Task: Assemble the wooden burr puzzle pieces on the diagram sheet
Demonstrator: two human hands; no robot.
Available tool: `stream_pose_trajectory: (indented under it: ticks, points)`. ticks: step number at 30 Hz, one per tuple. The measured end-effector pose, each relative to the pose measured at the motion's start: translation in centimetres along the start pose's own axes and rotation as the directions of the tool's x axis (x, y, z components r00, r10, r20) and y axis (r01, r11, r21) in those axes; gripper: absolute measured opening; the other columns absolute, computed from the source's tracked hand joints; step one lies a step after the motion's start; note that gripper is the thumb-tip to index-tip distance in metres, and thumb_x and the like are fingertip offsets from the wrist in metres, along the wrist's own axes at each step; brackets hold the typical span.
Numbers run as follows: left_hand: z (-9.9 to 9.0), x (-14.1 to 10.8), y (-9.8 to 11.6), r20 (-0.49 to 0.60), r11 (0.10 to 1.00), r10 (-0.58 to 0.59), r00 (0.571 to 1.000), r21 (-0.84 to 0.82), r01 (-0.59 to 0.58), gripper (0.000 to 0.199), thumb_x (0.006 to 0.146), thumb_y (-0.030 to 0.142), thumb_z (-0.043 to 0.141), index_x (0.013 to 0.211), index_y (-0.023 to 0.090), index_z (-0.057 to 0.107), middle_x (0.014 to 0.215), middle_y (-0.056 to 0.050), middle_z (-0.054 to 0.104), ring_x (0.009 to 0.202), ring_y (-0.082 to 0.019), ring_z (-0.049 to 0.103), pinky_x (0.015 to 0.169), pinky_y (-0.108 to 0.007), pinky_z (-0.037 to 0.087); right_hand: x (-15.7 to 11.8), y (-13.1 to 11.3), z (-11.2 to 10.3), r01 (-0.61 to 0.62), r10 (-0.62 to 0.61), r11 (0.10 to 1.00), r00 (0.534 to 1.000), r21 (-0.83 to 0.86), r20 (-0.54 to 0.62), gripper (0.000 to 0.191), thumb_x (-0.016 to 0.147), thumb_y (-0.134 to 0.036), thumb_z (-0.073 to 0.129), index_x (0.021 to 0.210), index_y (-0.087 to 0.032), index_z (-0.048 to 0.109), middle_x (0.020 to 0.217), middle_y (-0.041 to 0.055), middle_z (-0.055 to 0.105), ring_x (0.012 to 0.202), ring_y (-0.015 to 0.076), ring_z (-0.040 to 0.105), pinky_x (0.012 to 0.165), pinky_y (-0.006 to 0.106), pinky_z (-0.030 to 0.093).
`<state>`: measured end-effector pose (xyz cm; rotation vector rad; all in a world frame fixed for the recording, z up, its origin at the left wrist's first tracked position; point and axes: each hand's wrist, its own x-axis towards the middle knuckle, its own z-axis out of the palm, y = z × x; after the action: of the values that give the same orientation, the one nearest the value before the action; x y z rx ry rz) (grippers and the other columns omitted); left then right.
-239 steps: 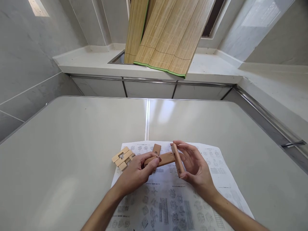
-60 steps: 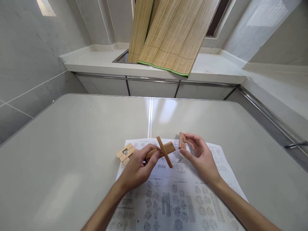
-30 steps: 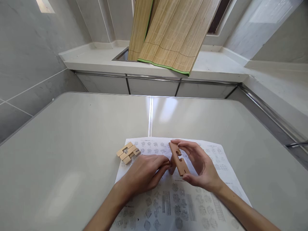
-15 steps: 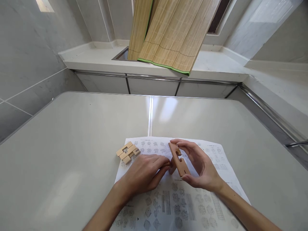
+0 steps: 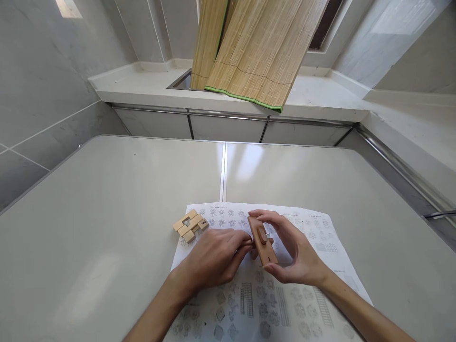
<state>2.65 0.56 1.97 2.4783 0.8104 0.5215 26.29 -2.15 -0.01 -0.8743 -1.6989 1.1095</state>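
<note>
My right hand (image 5: 297,249) grips a flat brown wooden puzzle piece (image 5: 268,255) by its ends, fingers on the far end and thumb on the near one. The piece stands tilted above the paper and bears a small dark mark. My left hand (image 5: 215,254) is closed in a pinch beside it, on another brown wooden puzzle piece mostly hidden by the fingers. A rounded brown end now fills the slot of the flat piece, and a bit of wood shows on its right side. Left of my hands lies a pale wooden interlocking puzzle (image 5: 192,223) marked 3.
A large printed sheet (image 5: 228,327) with puzzle diagrams lies under both hands on the white table (image 5: 107,204). A seam runs down the table's middle. Behind it, a bamboo blind (image 5: 256,57) hangs over a white ledge (image 5: 142,90).
The flat piece has moved slightly left and turned in my right hand, towards the left hand. Its slot was open before; the left hand's piece now sits in it.
</note>
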Motion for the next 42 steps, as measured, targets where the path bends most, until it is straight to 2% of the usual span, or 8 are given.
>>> stream_pose_trajectory:
  ticks: [7, 15, 26, 36, 39, 42]
  points:
    - [0.0, 0.0, 0.2, -0.009, 0.999, -0.049, 0.999, -0.006, 0.049, 0.017, 0.110, 0.025, 0.040, 0.104, 0.021, 0.055, 0.092, -0.002, 0.076, 0.075, -0.021, 0.072, 0.066, -0.031, 0.047, 0.2, -0.2, -0.2, -0.054, 0.054, 0.999, 0.998, -0.005, 0.030, 0.073, 0.077, -0.031, 0.089, 0.141, -0.033, 0.054, 0.152, 0.0101, 0.054, 0.143, 0.0354, 0.051, 0.118, 0.050, 0.044]
    - [0.1, -0.2, 0.2, -0.018, 0.998, -0.064, 0.998, 0.000, 0.064, 0.018, 0.111, 0.025, 0.035, 0.105, 0.021, 0.052, 0.090, -0.003, 0.074, 0.073, -0.022, 0.071, 0.063, -0.031, 0.045, 0.1, -0.2, -0.1, -0.176, 0.176, 0.978, 0.984, 0.115, 0.014, 0.074, 0.076, -0.039, 0.093, 0.141, -0.032, 0.057, 0.152, 0.0116, 0.056, 0.144, 0.0359, 0.051, 0.121, 0.053, 0.042]
    - [-0.1, -0.1, 0.1, -0.010, 0.998, -0.064, 0.998, -0.031, 0.063, 0.019, 0.110, 0.023, 0.037, 0.101, 0.021, 0.054, 0.087, -0.001, 0.073, 0.068, -0.019, 0.068, 0.062, -0.030, 0.042, 0.1, -0.2, -0.1, -0.218, 0.220, 0.961, 0.975, 0.173, 0.004, 0.072, 0.074, -0.042, 0.095, 0.137, -0.032, 0.062, 0.149, 0.0108, 0.060, 0.144, 0.0353, 0.052, 0.119, 0.052, 0.046]
    - [-0.1, 0.0, 0.4, -0.082, 0.997, -0.055, 0.995, -0.057, 0.050, 0.018, 0.110, 0.021, 0.039, 0.099, 0.021, 0.053, 0.079, 0.000, 0.070, 0.063, -0.017, 0.066, 0.060, -0.029, 0.043, -0.1, -0.1, 0.5, -0.261, 0.283, 0.914, 0.959, 0.312, -0.027, 0.069, 0.072, -0.044, 0.097, 0.131, -0.032, 0.063, 0.153, 0.0126, 0.058, 0.146, 0.0349, 0.050, 0.111, 0.048, 0.053]
    - [-0.2, 0.1, 0.5, -0.091, 0.996, -0.057, 0.994, -0.066, 0.051, 0.019, 0.110, 0.022, 0.039, 0.098, 0.021, 0.054, 0.078, 0.000, 0.069, 0.061, -0.017, 0.065, 0.060, -0.029, 0.042, 0.0, -0.2, 0.7, -0.286, 0.307, 0.897, 0.952, 0.336, -0.009, 0.069, 0.072, -0.049, 0.096, 0.131, -0.032, 0.064, 0.154, 0.0132, 0.056, 0.143, 0.0347, 0.053, 0.113, 0.049, 0.051]
    - [-0.1, 0.1, 0.6, -0.091, 0.994, -0.081, 0.993, -0.083, 0.073, 0.019, 0.110, 0.023, 0.038, 0.099, 0.021, 0.054, 0.077, 0.000, 0.069, 0.060, -0.017, 0.064, 0.059, -0.028, 0.042, -0.1, -0.2, 0.9, -0.301, 0.326, 0.891, 0.945, 0.339, -0.017, 0.070, 0.071, -0.052, 0.096, 0.129, -0.030, 0.064, 0.151, 0.0146, 0.059, 0.139, 0.0351, 0.057, 0.109, 0.048, 0.055]
